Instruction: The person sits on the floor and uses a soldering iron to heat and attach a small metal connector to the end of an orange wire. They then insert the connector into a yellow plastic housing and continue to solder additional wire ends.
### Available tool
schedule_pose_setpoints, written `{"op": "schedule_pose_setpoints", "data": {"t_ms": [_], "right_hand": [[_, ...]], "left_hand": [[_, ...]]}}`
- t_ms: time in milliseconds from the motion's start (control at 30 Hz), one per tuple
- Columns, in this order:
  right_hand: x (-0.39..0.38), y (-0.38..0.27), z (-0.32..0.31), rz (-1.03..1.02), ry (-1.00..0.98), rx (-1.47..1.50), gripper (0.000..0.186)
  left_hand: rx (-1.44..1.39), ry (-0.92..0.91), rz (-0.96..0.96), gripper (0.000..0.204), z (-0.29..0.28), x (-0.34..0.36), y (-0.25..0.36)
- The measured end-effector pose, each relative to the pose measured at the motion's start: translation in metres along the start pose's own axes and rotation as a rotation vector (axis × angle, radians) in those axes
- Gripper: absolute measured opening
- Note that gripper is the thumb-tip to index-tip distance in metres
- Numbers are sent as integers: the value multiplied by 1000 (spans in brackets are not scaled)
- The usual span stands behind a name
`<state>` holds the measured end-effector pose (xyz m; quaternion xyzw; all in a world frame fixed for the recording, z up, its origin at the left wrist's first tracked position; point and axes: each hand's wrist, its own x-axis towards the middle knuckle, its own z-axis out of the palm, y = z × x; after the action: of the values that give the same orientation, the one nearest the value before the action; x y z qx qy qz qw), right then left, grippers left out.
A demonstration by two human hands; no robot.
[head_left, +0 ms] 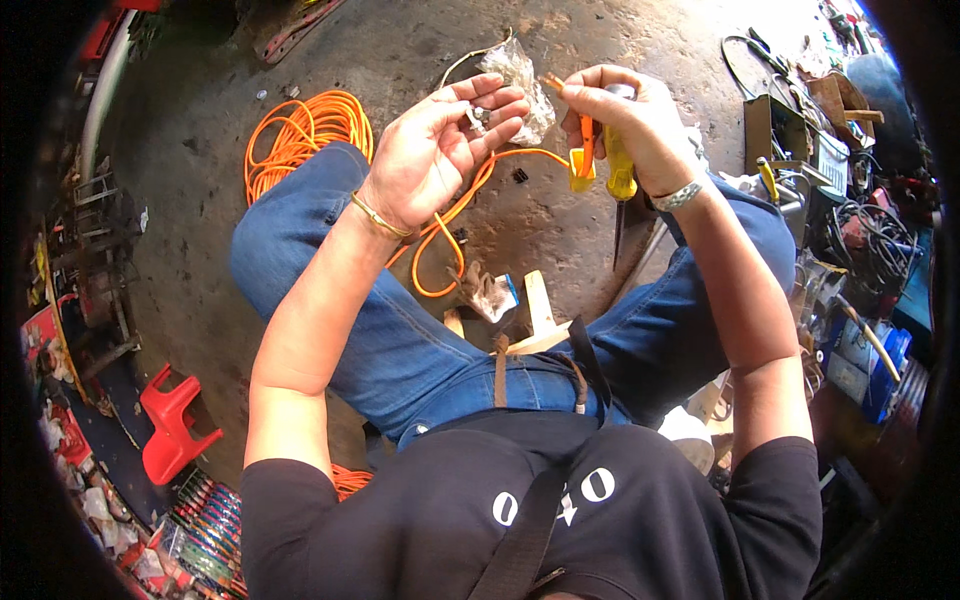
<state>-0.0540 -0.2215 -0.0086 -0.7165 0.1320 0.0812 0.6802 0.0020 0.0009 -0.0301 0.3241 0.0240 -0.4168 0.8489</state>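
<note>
My left hand (420, 160) is turned palm up with its fingers slightly curled, cradling small metal parts (478, 117), too tiny to name exactly. In my right hand (650, 125) are the end of an orange cable (587, 140) and a yellow-handled screwdriver (621, 170), whose shaft points down toward me. Bare copper-coloured strands (553, 82) stick out past the right thumb and index finger. A yellow plastic housing (581, 172) hangs around the cable below these fingers. Both hands are raised above the floor, apart from each other.
A coil of orange cable (310, 125) lies beyond my left knee. Beyond my hands rests a clear plastic bag (518, 80). Tools, black wires (870, 235) and boxes crowd the right side. A red plastic stool (172, 425) stands at the left.
</note>
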Motion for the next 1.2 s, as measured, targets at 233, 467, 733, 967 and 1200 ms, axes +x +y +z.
{"op": "schedule_pose_setpoints", "data": {"t_ms": [233,467,733,967,1200], "right_hand": [[-8,9,13,19,-23,27,24],[-11,3,19,14,6,-123,23],[-12,3,21,-7,6,-163,23],[-10,2,23,-25,-21,-113,21],[-14,-2,19,-62,-51,-131,18]], "left_hand": [[117,55,3,36,10,-1,-3],[-53,36,-43,34,6,3,-4],[-48,33,-18,20,2,3,-7],[-10,24,-55,19,-6,5,-8],[10,38,-61,18,-9,4,-5]]}}
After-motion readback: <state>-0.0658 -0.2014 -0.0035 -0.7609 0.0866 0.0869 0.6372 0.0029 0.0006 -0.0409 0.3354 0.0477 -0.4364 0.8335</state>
